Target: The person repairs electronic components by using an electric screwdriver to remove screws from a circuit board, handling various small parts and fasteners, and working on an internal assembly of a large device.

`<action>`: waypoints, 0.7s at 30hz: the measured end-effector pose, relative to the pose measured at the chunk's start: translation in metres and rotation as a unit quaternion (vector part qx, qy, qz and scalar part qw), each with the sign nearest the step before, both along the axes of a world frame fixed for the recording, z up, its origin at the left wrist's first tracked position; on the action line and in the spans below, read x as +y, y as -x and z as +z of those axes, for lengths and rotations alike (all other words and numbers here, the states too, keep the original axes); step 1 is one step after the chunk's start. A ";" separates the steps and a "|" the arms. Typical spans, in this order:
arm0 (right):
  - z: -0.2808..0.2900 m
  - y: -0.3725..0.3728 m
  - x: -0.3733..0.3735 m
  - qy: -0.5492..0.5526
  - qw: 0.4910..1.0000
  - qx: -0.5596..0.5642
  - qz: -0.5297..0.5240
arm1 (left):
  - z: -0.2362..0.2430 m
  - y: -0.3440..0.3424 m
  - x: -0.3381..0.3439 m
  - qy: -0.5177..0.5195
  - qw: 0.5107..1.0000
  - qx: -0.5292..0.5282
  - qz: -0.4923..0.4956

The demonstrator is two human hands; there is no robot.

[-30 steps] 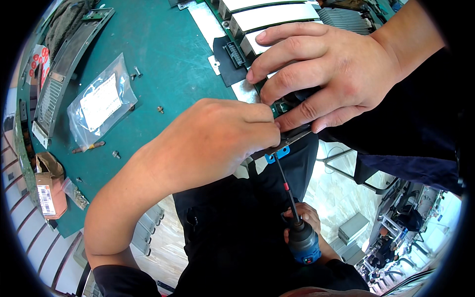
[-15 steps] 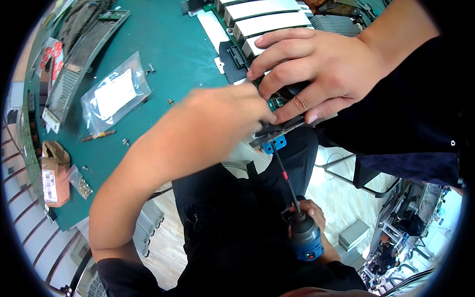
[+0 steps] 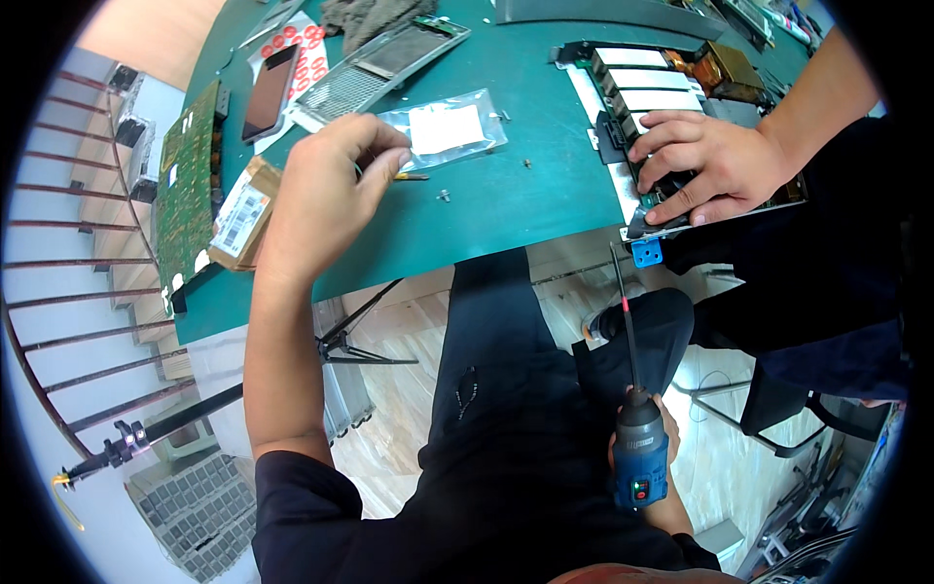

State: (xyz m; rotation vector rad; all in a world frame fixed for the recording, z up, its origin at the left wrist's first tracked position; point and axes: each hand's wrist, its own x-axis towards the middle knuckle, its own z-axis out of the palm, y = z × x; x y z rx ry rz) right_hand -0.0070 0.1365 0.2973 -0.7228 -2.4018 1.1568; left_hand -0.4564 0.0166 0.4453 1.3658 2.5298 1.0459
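Observation:
My left hand (image 3: 336,180) is over the left part of the table, fingers curled toward the thumb; whatever lies between the fingertips is hidden. Beside its thumb is a thin yellow-and-dark tool (image 3: 413,177). A brown box (image 3: 245,216) with a white label touches the view of my wrist. Low by my right leg, my right hand (image 3: 671,433) grips a blue-and-black electric screwdriver (image 3: 640,453), its long bit pointing up. The bit's tip is near a blue bracket (image 3: 646,253) on the edge of an electronics unit (image 3: 623,185). A co-worker's hand (image 3: 715,165) rests on that unit.
A clear plastic bag (image 3: 448,129) with a white paper and loose screws (image 3: 444,196) lie mid-table. Behind are a perforated metal panel (image 3: 341,92), a phone (image 3: 271,92) and a grey cloth (image 3: 370,21). A green circuit board (image 3: 190,170) lines the left edge.
My left hand has left the electronics unit and moved left across the table, toward the brown box. The view has shifted left. My right hand still grips the screwdriver; the co-worker's hand stays on the unit.

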 end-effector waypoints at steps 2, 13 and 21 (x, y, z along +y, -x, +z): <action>0.002 0.005 0.001 0.009 1.000 -0.025 0.001 | 0.003 -0.004 -0.012 0.014 1.000 -0.004 0.013; 0.190 0.257 0.038 -0.449 0.884 -0.009 0.129 | -0.031 -0.033 -0.047 -0.071 0.995 0.049 0.055; 0.149 0.407 0.105 -0.590 0.789 -0.069 0.158 | -0.065 -0.032 -0.042 -0.140 0.979 0.110 0.101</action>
